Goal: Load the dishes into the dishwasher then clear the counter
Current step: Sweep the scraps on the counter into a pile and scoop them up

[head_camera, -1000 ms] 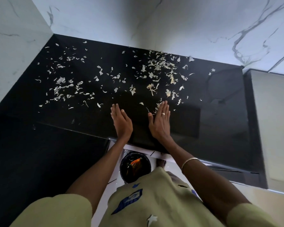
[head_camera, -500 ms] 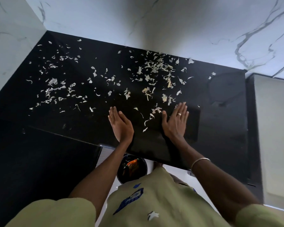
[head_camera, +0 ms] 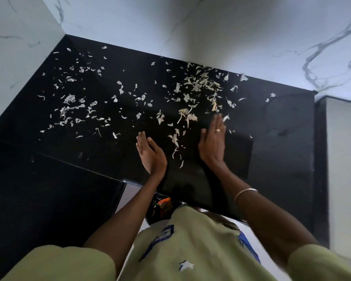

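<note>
A glossy black counter (head_camera: 278, 155) fills the corner and is strewn with pale vegetable peel scraps (head_camera: 199, 86). Both hands stand on edge on the counter near its front, fingers straight, palms facing each other. My left hand (head_camera: 150, 154) is on the left. My right hand (head_camera: 213, 144), wearing a ring, is on the right and reaches further back. A thin line of scraps (head_camera: 176, 142) lies between the two palms. Neither hand holds anything.
White marble walls (head_camera: 211, 27) close the counter at the back and left. A black bin (head_camera: 160, 209) with orange waste inside stands on the floor below the counter's front edge. A pale raised surface (head_camera: 344, 159) adjoins on the right.
The right hand has slid right and further back, then turned up onto its edge. The left hand has also tilted onto its edge. A few scraps now lie between the palms.
</note>
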{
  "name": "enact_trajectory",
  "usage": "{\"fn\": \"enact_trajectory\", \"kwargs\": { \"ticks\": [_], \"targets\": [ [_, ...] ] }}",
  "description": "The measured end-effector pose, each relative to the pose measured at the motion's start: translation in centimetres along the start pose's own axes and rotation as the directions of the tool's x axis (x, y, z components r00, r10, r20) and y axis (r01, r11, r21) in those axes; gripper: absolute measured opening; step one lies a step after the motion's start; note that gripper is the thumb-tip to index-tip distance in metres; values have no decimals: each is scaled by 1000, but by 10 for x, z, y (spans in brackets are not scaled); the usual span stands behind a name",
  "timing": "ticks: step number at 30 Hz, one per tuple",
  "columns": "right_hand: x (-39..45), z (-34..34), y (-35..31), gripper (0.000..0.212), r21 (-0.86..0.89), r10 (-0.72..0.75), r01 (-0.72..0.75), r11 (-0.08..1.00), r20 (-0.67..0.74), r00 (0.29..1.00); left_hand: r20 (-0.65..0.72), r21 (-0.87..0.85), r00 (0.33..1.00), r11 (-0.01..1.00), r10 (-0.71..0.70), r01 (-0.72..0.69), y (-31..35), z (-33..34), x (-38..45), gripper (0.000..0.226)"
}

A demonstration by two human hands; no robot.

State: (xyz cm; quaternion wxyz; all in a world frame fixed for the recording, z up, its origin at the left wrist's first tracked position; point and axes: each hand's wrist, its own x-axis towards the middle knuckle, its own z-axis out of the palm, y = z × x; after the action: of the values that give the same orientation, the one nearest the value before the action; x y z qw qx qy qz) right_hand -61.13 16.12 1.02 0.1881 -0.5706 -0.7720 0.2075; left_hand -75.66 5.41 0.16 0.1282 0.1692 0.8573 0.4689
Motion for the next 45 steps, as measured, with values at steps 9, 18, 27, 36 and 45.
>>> {"fn": "enact_trajectory", "kwargs": {
  "ticks": [9, 18, 27, 36, 45],
  "targets": [
    [33, -29, 69, 72, -135, 291, -291, 947, -21, 957, 131, -76, 985, 992, 115, -105, 31, 50, 4, 47],
    [15, 24, -29, 67, 39, -193, 189, 981, 237, 952, 109, -95, 983, 986, 145, -135, 28, 54, 7, 47],
    [116, -68, 125, 67, 8, 188, -189, 982, -138, 973, 71, -102, 991, 989, 112, -104, 27, 59, 5, 50],
    [198, -62, 133, 68, -98, 202, -204, 974, -25, 979, 68, -41, 991, 992, 119, -116, 35, 59, 5, 51],
    [155, -10, 41, 62, 73, -314, 306, 949, 254, 915, 60, -42, 990, 991, 127, -125, 35, 59, 5, 49]
  ]
}}
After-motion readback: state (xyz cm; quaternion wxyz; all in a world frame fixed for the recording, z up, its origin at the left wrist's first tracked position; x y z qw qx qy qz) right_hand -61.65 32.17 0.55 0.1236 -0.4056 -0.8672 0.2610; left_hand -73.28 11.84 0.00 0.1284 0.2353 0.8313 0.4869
